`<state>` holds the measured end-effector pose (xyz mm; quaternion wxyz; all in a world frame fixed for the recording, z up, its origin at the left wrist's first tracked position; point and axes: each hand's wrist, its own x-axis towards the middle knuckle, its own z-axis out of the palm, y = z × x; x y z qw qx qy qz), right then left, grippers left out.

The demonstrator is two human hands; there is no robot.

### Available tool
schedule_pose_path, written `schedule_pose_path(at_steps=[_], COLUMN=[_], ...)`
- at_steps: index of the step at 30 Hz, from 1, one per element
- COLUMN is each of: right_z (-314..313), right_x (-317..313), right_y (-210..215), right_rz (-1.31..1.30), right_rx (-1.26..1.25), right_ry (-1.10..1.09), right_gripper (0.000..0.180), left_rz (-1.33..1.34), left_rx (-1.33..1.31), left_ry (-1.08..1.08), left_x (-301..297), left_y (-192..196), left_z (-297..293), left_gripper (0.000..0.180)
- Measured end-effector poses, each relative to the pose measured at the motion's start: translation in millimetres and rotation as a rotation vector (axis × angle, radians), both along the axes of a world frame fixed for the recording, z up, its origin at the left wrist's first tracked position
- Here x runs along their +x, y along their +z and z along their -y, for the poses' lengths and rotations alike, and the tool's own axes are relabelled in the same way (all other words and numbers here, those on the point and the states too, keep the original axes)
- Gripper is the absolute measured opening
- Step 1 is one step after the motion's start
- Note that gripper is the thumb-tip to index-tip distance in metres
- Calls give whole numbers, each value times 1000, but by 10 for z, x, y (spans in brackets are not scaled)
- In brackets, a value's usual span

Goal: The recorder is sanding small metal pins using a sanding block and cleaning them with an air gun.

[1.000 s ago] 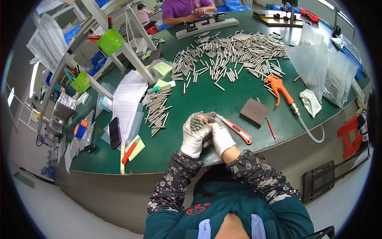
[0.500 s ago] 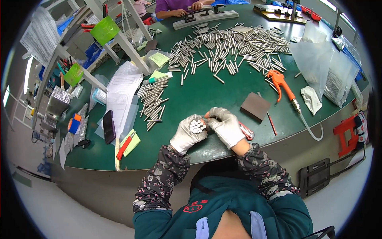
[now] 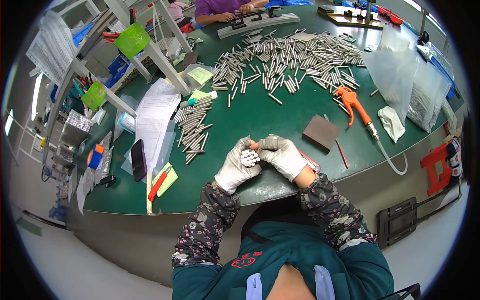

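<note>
My left hand (image 3: 234, 167), in a white work glove with a bare fingertip showing, is closed around a bundle of metal rods (image 3: 250, 158). The rods' round, bright ends face up toward me. Against the right side of the bundle, my right hand (image 3: 281, 156), gloved the same way, presses with curled fingers that meet those of the left. Its fingertips are partly hidden. Both hands are just above the green table's near edge. Loose metal rods (image 3: 192, 131) lie beyond my left hand, and a larger heap of rods (image 3: 285, 57) covers the far middle.
Right of my hands lie a brown block (image 3: 321, 133), a red pen (image 3: 342, 155) and an orange air gun (image 3: 356, 107) with its hose. On the left are a phone (image 3: 138, 160), papers (image 3: 152, 112) and a red cutter (image 3: 158, 186). A co-worker's hands (image 3: 235, 13) are across the table.
My right hand's fingers have shifted slightly and sit closer against the bundle. My left hand has turned a little, its bundle staying in the grip.
</note>
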<state>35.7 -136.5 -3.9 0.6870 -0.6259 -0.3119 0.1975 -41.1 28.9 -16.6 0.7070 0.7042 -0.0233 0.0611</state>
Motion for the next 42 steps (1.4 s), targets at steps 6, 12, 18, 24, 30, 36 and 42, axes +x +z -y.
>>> schedule_pose_path(at_steps=[6,12,18,24,30,36,42], right_z=[31,61,26,7,-18,-1,495], right_x=[32,19,-8,-100,-222,-242,-92], right_y=[-12,15,25,98,173,266,565], right_rz=[81,316,123,339,304,376,696], right_rx=[-15,0,26,-57,-100,-218,-545], right_ry=[60,10,-7,-174,-352,-376,-494], right_gripper=[25,22,19,12,11,14,28], left_rz=[0,-61,-17,25,-37,-4,-70], left_rx=[9,-45,-17,28,12,56,-210], left_ry=[-24,-72,-63,13,21,20,-78], left_x=[2,8,9,12,26,32,25], left_y=[-10,-31,-17,56,68,78,140], left_z=[-16,-65,-39,39,40,36,81], left_gripper=[73,86,78,58,52,46,42])
